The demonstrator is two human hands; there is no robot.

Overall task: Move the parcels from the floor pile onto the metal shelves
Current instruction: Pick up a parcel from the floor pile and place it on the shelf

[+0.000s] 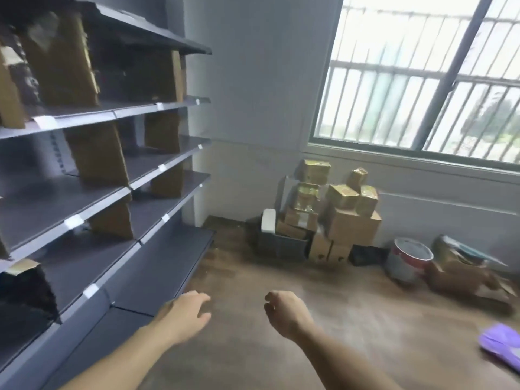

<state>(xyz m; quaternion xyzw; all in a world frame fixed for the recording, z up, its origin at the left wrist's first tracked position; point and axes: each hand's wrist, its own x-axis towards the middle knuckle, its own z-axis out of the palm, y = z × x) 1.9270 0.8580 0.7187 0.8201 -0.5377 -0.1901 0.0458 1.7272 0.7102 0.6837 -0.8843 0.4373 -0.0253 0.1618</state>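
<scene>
A pile of cardboard parcels (334, 209) stands on the floor against the far wall under the window. Grey metal shelves (92, 192) run along the left and hold several brown boxes and dark parcels. My left hand (187, 313) is stretched forward over the floor beside the lowest shelf, fingers relaxed and holding nothing. My right hand (284, 308) hangs in front of me with its fingers loosely curled, also holding nothing. Both hands are well short of the pile.
A dark crate (281, 244) with a white object sits left of the pile. A paint bucket (408, 260), a torn brown box (467, 274) and a purple item (501, 344) lie on the wooden floor at the right. A barred window (422, 77) fills the upper right.
</scene>
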